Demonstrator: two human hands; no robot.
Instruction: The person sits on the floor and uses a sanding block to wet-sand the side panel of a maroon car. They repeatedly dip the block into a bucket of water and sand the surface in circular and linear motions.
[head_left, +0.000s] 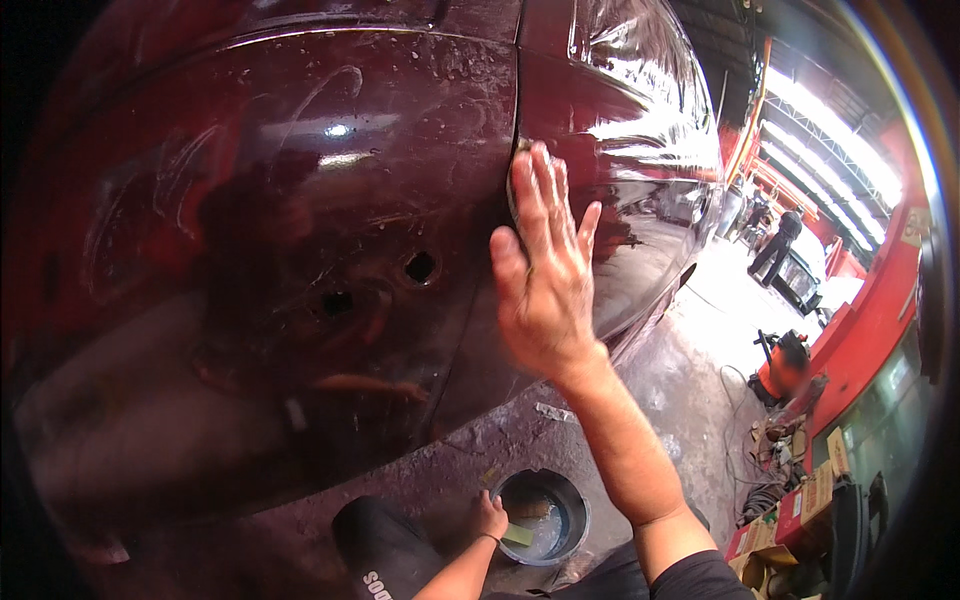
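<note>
My right hand (548, 255) lies flat against the wet, dark red car body, its fingers pointing up along a vertical panel seam. The thumb and little finger are spread. A thin edge shows by the fingertips, but I cannot make out whether anything is under the palm. Scratches and two dark holes mark the car panel (420, 130) to the left. Low down, my left hand (490, 517) is closed beside the rim of a dark round bucket (583, 500). A flat yellow-green piece (518, 534) sticks out from its fingers over the bucket, which contains cloudy water.
Crumpled clear plastic sheeting (650, 80) covers the car's upper right. An orange and black machine (783, 368) stands on the concrete floor (700, 350). Cardboard boxes (800, 515) and hoses lie at lower right. Another person (778, 245) stands far back beside a vehicle.
</note>
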